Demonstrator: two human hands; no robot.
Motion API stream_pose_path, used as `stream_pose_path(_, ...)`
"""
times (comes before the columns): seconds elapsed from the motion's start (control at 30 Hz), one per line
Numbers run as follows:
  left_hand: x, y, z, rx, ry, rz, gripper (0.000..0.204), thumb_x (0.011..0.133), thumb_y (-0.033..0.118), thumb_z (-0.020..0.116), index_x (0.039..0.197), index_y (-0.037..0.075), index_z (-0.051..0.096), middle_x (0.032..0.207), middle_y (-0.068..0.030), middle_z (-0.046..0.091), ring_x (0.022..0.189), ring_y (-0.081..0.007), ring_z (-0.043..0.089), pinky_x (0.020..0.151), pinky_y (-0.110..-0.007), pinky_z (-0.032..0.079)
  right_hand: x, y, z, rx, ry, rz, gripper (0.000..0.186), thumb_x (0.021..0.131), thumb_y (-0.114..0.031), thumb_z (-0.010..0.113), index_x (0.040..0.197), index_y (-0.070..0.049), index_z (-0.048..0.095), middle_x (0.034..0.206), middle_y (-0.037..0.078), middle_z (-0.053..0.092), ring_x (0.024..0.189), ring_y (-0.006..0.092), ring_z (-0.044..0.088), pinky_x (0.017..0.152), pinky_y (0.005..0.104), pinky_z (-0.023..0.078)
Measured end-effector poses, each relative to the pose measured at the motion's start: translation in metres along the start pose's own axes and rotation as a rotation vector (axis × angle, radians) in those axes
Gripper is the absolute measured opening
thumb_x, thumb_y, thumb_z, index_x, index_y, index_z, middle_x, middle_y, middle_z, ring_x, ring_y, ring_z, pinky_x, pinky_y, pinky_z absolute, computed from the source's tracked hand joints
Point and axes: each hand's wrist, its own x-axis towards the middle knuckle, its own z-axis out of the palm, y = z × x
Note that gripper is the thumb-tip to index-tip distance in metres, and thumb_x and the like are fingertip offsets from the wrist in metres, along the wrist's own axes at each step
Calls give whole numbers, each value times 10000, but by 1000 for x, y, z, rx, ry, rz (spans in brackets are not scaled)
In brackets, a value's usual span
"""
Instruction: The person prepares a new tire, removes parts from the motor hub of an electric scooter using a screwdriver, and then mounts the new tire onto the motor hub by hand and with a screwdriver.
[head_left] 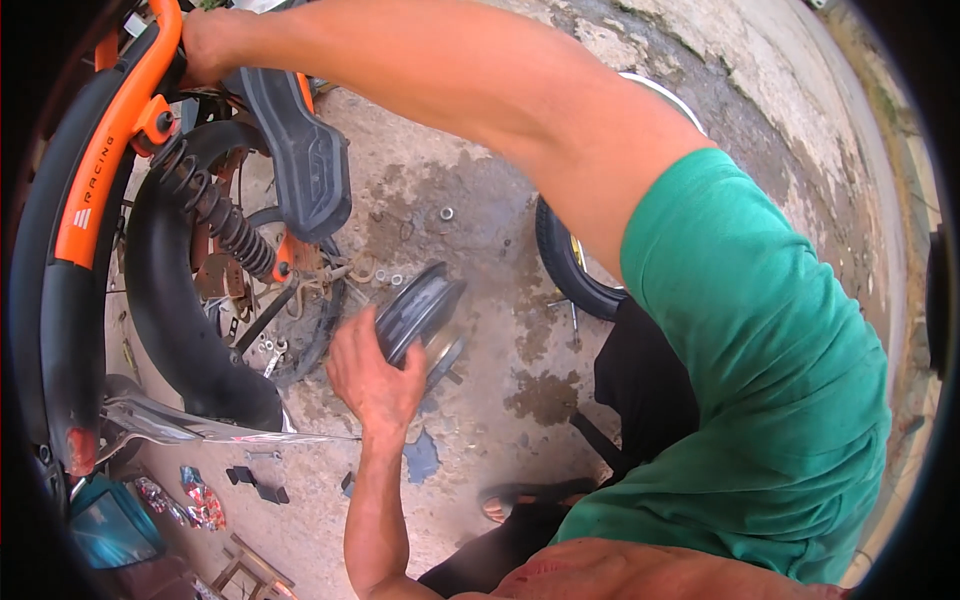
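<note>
left hand (375,378) half opened, laid against dark-grey round metal wheel rim (420,307); hold cannot be told | rim seen just up-right, over grey concrete floor (490,420), long axis slanted up-right | right hand (206,46) farther, grip hidden

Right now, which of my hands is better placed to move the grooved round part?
Probably your left hand: it is at the grooved round part, while your right hand is farther off, at the motorcycle.
</note>
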Motion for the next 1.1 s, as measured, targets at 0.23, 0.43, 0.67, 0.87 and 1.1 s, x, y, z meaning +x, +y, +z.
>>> stream_pose_path(0.23, 8, 16, 0, 35, -12, 33, 641, 758, 182, 793, 1354, 47, 600, 1260, -164, 639, 1204, -385, 594, 1039, -512, 455, 18, 4, 7, -40, -8, -4, 389, 782, -310, 821, 1120, -119, 807, 1156, 115, 782, 1103, 308, 745, 934, 415, 584)
stream_pose_path(0.43, 1, 13, -4, 18, 25, 44, 626, 758, 190, 781, 1344, 49, 610, 1260, -156, 641, 1200, -380, 601, 1040, -509, 457, -38, 6, 14, 140, 107, -106, 413, 914, -326, 710, 1187, -22, 645, 1114, 233, 752, 1086, 391, 725, 926, 491, 575)
stream_pose_path(0.67, 3, 14, -5, 21, 18, 23, 617, 765, 200, 771, 1345, 62, 611, 1260, -151, 642, 1205, -365, 603, 1039, -509, 456, -98, 51, 36, 165, 193, -314, 323, 954, -253, 646, 1182, -33, 585, 1081, 224, 721, 1044, 429, 694, 903, 536, 544)
stream_pose_path(0.87, -1, 4, -5, 50, 12, -2, 598, 773, 215, 764, 1334, 69, 616, 1255, -148, 640, 1205, -362, 597, 1040, -497, 453, -70, 23, 16, 61, 94, -251, 399, 944, -234, 667, 1229, 15, 540, 1118, 245, 730, 1058, 430, 710, 918, 522, 560)
stream_pose_path(1.1, -8, -7, -6, 20, 1, -14, 650, 743, 199, 790, 1355, 76, 611, 1261, -152, 624, 1233, -363, 573, 1033, -533, 432, -1, -13, 7, 38, 15, 7, 586, 879, -295, 752, 1318, 49, 573, 1211, 237, 734, 1149, 368, 720, 944, 464, 582)
